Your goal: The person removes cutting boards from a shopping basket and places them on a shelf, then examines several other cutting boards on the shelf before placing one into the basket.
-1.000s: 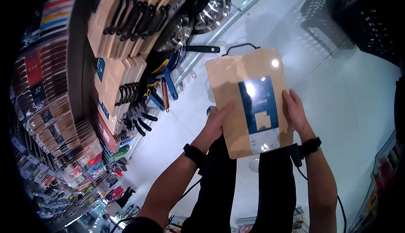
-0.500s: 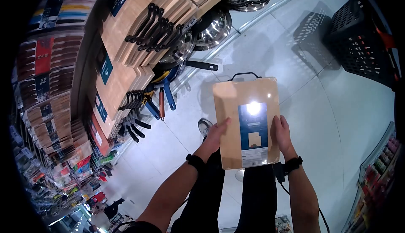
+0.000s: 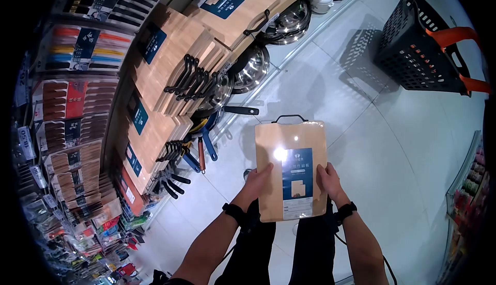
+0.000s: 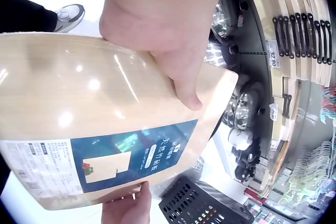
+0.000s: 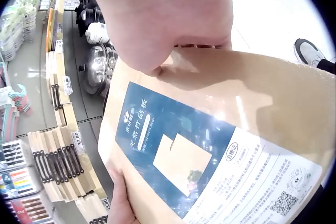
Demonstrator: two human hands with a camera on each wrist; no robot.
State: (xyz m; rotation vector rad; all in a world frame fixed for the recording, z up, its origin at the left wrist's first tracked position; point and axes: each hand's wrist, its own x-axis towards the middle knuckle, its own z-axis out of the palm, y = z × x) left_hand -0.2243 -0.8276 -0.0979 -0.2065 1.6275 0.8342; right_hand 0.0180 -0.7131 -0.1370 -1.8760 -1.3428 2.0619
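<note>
Both hands hold a plastic-wrapped bamboo cutting board (image 3: 270, 192) in front of the legs, its black handle (image 3: 289, 116) pointing away. On the board's face is a blue and white label (image 3: 298, 176). The left hand (image 3: 256, 180) grips the left edge, thumb lying on the face; its other fingers are hidden behind the board. On the opposite edge the right hand (image 3: 330, 183) grips likewise, thumb at the front. In the left wrist view the left thumb (image 4: 184, 85) presses near the label. The right wrist view shows the right hand (image 5: 168, 19) over the board's edge.
Stacked cutting boards (image 3: 170, 73) with black handles fill the shelf at left, beside packaged knives or utensils (image 3: 85, 47). Pans and lids (image 3: 250, 70) sit below. A black shopping basket (image 3: 413, 52) with orange handles stands on the tiled floor at upper right. Another shelf (image 3: 465, 187) borders the right.
The board, held by both hands throughout, has shifted lower and a little left in the head view and looks smaller. More of the shelf and basket has come into view.
</note>
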